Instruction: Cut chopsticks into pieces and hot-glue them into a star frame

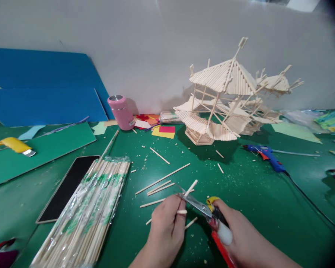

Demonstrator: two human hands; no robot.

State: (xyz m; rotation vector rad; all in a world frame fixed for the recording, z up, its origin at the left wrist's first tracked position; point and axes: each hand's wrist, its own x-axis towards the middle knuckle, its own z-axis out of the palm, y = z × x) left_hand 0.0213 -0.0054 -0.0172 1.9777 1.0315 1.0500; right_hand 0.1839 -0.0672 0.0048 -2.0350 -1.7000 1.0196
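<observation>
Pinched in my left hand [165, 225] is a thin wooden stick [192, 187], its pale end pointing up and to the right past the fingers. A second short stick end [182, 212] shows at the same fingers. My right hand [240, 230] is closed around the handles of a pair of scissors [197, 205] with red, white and yellow grip parts. Their metal blades lie across the stick, just above my left fingertips; whether they touch it I cannot tell. Several loose cut sticks [162, 178] lie beyond my left hand.
A plastic pack of wooden chopsticks [86, 212] partly covers a dark phone-like slab [69, 190] at left. Behind stand a pink flask [123, 115] and a wooden stick pavilion model [223, 78]. A blue glue gun [268, 156] trails its cord at right. A yellow cutter [15, 144] lies far left.
</observation>
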